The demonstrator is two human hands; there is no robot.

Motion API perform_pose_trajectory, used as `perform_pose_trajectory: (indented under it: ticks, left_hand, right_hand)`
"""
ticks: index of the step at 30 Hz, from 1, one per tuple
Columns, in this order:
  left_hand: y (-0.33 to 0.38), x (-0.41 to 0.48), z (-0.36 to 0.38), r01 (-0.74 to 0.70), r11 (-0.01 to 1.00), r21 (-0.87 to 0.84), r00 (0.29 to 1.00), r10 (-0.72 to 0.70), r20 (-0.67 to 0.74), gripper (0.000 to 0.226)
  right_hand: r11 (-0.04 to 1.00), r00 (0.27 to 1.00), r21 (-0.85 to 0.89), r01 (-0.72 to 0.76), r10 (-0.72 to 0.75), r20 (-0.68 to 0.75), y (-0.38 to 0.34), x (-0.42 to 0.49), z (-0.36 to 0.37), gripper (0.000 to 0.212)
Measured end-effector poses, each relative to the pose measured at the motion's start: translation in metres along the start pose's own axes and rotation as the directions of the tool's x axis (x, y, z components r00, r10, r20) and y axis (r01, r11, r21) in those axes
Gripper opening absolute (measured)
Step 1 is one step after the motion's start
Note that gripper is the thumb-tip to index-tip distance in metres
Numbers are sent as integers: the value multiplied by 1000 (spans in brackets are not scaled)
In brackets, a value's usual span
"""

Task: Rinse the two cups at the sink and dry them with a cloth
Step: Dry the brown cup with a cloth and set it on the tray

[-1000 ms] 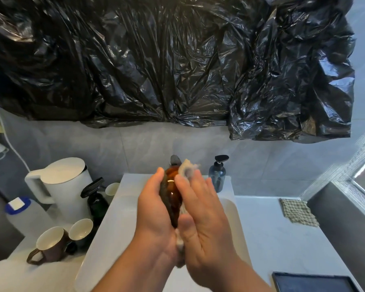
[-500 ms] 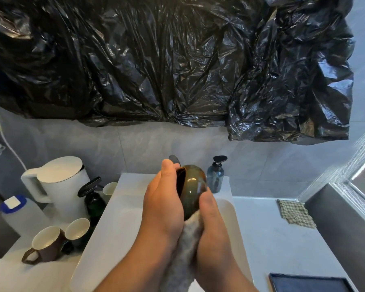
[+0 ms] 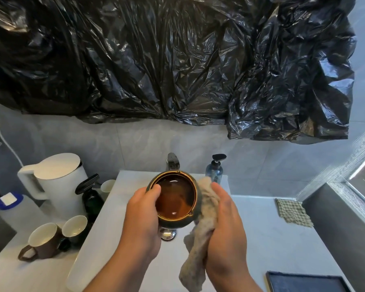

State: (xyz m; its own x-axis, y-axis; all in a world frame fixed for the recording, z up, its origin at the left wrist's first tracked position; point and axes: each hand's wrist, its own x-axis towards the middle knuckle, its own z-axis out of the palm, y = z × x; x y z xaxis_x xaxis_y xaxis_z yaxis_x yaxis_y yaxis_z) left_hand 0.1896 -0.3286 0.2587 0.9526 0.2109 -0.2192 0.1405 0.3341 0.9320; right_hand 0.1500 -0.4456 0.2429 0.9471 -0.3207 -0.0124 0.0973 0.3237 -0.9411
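A dark green cup [image 3: 175, 199] with a glossy brown inside and a gold rim is held above the white sink [image 3: 105, 224], its mouth facing me. My left hand [image 3: 142, 216] grips it at the left rim, thumb over the edge. My right hand [image 3: 226, 226] presses a grey cloth [image 3: 200, 234] against the cup's right side; the cloth hangs down below the hand. A brown mug [image 3: 41, 241] with a white inside stands on the counter at the left, next to a second white-lined cup [image 3: 75, 226].
A black faucet [image 3: 173, 162] and a blue pump bottle [image 3: 214, 171] stand behind the sink. At the left are a white kettle [image 3: 55, 184] and a dark spray bottle [image 3: 91, 194]. A checked cloth [image 3: 292, 209] and a dark tray [image 3: 308, 282] lie on the right counter.
The cup has turned from side-on to mouth-up towards me. The cloth has shifted from under the cup to its right side, with my right hand moving out to the right.
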Motion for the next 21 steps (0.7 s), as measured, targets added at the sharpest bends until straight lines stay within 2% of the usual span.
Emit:
perform_pose_trajectory:
  ticks: [1,2,5,8,10,13,15,18,21]
  left_hand:
    - [-1,2,-3,-23,1000,12,999,23,-30,16]
    - [-2,3,-5,-53,998,42,998,54,-28,16]
    - [-9,-1,-7,-155,981,116,988,151,43,21]
    - [-11,-8,-6,-129,982,142,988,114,106,29]
    - [-9,-10,-7,-119,979,166,985,95,144,31]
    - [-8,-12,-8,-114,978,173,978,79,195,29]
    - [-10,-13,-4,-94,989,115,985,76,155,28]
    - [-11,-15,8,-39,998,-50,999,39,-8,31]
    - [-8,-16,12,-102,995,-10,994,101,-48,32]
  right_hand:
    - [999,999,-35,41,-41,2,2,-3,-1,30]
    - [998,998,0,68,-68,15,10,-6,-1,36]
    - [996,981,6,93,-92,171,27,-13,5,59]
    - [954,962,-149,261,-244,123,31,-5,2,45]
    - [952,961,-152,265,-247,126,19,4,-3,42]
    - [978,976,-113,178,-160,151,-3,18,-4,44]
    - [979,985,-120,167,-159,72,-2,22,-1,48]
    - [945,961,-211,251,-270,-65,12,8,11,40]
    - [936,959,-231,266,-280,-31,28,-14,21,50]
